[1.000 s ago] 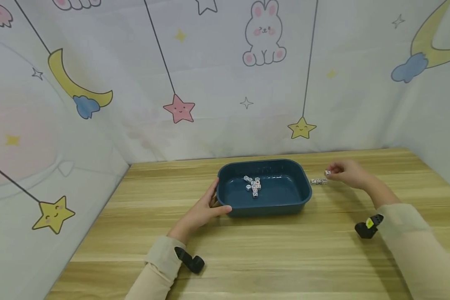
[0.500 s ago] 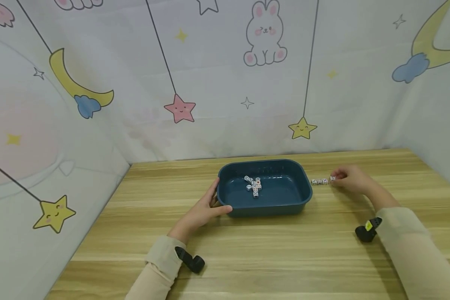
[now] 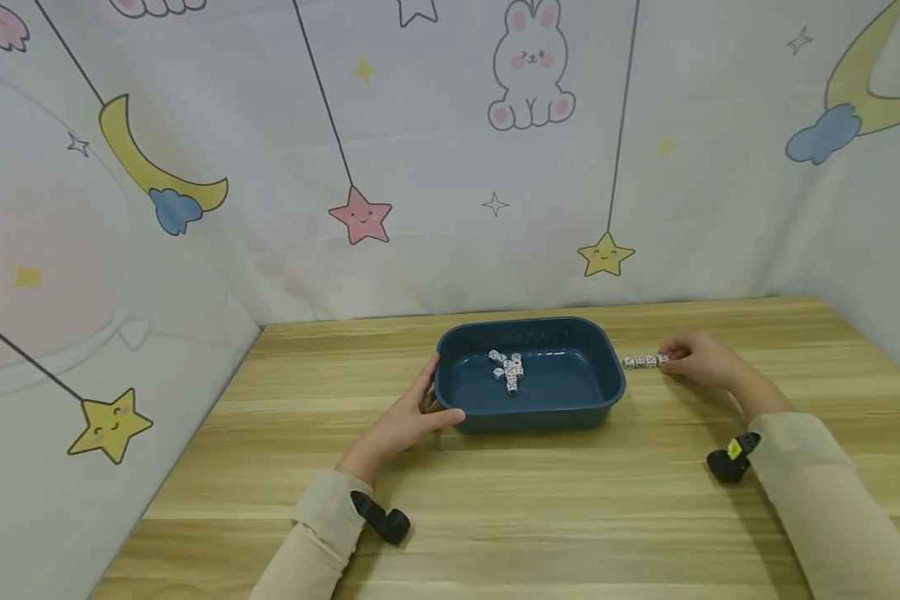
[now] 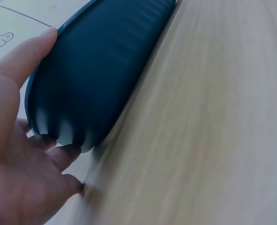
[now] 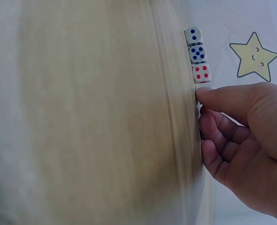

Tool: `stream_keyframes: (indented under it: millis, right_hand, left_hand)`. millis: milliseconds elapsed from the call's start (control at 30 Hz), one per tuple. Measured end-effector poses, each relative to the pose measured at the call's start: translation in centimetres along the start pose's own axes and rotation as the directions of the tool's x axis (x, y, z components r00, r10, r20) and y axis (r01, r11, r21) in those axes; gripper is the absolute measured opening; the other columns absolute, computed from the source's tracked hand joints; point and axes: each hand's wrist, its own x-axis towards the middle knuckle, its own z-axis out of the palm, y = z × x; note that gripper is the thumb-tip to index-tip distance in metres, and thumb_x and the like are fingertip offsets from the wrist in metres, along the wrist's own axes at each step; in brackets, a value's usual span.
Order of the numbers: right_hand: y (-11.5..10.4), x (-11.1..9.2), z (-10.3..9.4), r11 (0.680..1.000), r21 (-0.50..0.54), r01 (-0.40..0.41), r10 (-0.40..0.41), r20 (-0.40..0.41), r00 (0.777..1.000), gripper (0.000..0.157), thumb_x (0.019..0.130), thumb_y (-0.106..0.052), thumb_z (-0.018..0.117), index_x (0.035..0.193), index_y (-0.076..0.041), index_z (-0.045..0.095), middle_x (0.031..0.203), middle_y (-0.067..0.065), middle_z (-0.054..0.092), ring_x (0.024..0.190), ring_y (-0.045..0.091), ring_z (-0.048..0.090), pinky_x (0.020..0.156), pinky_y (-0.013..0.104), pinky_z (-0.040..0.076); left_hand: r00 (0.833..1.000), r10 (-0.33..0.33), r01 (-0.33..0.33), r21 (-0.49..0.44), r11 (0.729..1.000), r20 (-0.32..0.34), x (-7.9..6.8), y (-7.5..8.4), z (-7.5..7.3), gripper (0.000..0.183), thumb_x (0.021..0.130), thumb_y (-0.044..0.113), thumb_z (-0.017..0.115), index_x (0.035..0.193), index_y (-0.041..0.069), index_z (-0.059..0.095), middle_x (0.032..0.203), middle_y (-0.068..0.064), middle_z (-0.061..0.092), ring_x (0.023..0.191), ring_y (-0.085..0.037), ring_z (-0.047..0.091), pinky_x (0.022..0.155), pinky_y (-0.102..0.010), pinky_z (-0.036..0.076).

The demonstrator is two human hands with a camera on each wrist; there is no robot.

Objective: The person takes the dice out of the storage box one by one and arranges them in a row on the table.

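A dark blue plastic tray (image 3: 540, 423) stands on the table, with several white dice (image 3: 512, 377) clustered in its left half. My left hand (image 3: 401, 425) holds the tray's left end, thumb at the front rim and fingers round the end wall; the left wrist view shows the fingertips against the tray (image 4: 91, 70). To the right of the tray, my right hand (image 3: 701, 360) pinches a die (image 3: 663, 358) at the right end of a short row of dice (image 3: 640, 362). In the right wrist view, the thumb mostly hides this die beside a die with red dots (image 5: 201, 73).
The wood-grain table (image 3: 555, 517) extends in front of the tray and to both sides. Behind it hangs a white cloth backdrop (image 3: 435, 275) printed with stars, moons and a rabbit. Each wrist wears a small black camera (image 3: 382, 518).
My right hand has brought its die down from above the row to the row's right end, then left against the other dice. The left hand and tray have stayed in place.
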Motion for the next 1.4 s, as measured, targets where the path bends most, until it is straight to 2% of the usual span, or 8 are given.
stream_keyframes:
  millis: [267, 467, 633, 767, 933, 1133, 1400]
  right_hand:
    - [-0.2, 0.1, -0.1, 1.0, -0.006, 0.002, -0.002, 0.018, 1.0, 0.025, 0.087, -0.009, 0.069, 0.102, 0.01, 0.062, 0.088, 0.012, 0.063, 0.083, 0.018, 0.056, 0.073, 0.033, 0.046]
    - [-0.8, 0.0, -1.0, 1.0, -0.001, -0.018, 0.018, 0.054, 0.998, 0.039, 0.088, -0.012, 0.067, 0.114, 0.015, 0.056, 0.091, 0.015, 0.063, 0.082, 0.019, 0.056, 0.069, 0.031, 0.047]
    - [-2.6, 0.0, -2.1, 1.0, 0.003, 0.007, -0.007, 0.031, 0.999, 0.043, 0.093, -0.016, 0.063, 0.122, 0.014, 0.054, 0.099, 0.018, 0.062, 0.09, 0.026, 0.057, 0.073, 0.034, 0.048]
    - [-4.8, 0.3, -2.3, 1.0, 0.006, 0.028, -0.029, 0.02, 0.999, 0.044, 0.095, -0.022, 0.061, 0.125, 0.009, 0.055, 0.107, 0.018, 0.062, 0.099, 0.03, 0.057, 0.08, 0.039, 0.049]
    - [-8.0, 0.8, -1.6, 0.998, 0.017, 0.054, -0.054, 0.036, 0.998, 0.043, 0.096, -0.028, 0.061, 0.126, 0.003, 0.057, 0.109, 0.014, 0.063, 0.1, 0.027, 0.059, 0.082, 0.039, 0.049]
    - [-11.3, 1.6, 0.1, 0.993, 0.056, 0.103, -0.107, 0.068, 0.992, 0.041, 0.096, -0.025, 0.061, 0.127, 0.002, 0.058, 0.11, 0.013, 0.064, 0.1, 0.027, 0.059, 0.084, 0.042, 0.049]
    - [-13.9, 3.6, 2.7, 0.984, 0.101, 0.147, -0.159, 0.115, 0.981, 0.036, 0.095, -0.018, 0.061, 0.124, 0.003, 0.06, 0.101, 0.01, 0.064, 0.089, 0.021, 0.057, 0.078, 0.036, 0.048]
  left_hand:
    - [1.0, 0.009, -0.009, 0.004, 1.0, 0.003, -0.2, 0.2, 0.0, 0.1, 0.089, 0.028, 0.071, 0.156, 0.031, -0.002, 0.162, -0.003, 0.001, 0.146, -0.027, 0.017, 0.114, -0.047, 0.026]
    - [1.0, 0.009, -0.009, -0.002, 1.0, 0.008, -0.2, 0.2, 0.0, 0.099, 0.089, 0.027, 0.071, 0.156, 0.031, -0.003, 0.162, -0.003, -0.002, 0.147, -0.027, 0.014, 0.114, -0.047, 0.024]
    - [1.0, 0.01, -0.01, 0.003, 1.0, 0.002, -0.2, 0.2, 0.1, 0.099, 0.089, 0.027, 0.071, 0.156, 0.03, -0.002, 0.162, -0.003, -0.002, 0.147, -0.027, 0.015, 0.114, -0.047, 0.024]
    - [1.0, 0.014, -0.014, -0.012, 1.0, 0.004, -0.2, 0.2, 0.1, 0.1, 0.089, 0.027, 0.072, 0.156, 0.03, -0.002, 0.162, -0.003, 0.0, 0.147, -0.027, 0.017, 0.114, -0.047, 0.025]
    - [1.0, 0.015, -0.015, -0.024, 1.0, 0.006, -0.1, 0.1, 0.1, 0.1, 0.088, 0.028, 0.072, 0.156, 0.03, -0.002, 0.162, -0.003, 0.002, 0.146, -0.026, 0.019, 0.113, -0.046, 0.028]
    - [1.0, 0.013, -0.013, -0.027, 1.0, 0.0, -0.1, 0.1, 0.0, 0.1, 0.088, 0.027, 0.072, 0.156, 0.03, -0.001, 0.162, -0.003, 0.003, 0.145, -0.026, 0.02, 0.113, -0.045, 0.028]
    - [1.0, 0.016, -0.015, -0.038, 0.999, 0.01, -0.1, 0.0, 0.0, 0.1, 0.088, 0.028, 0.072, 0.155, 0.032, -0.002, 0.162, -0.002, 0.001, 0.146, -0.026, 0.018, 0.114, -0.046, 0.027]
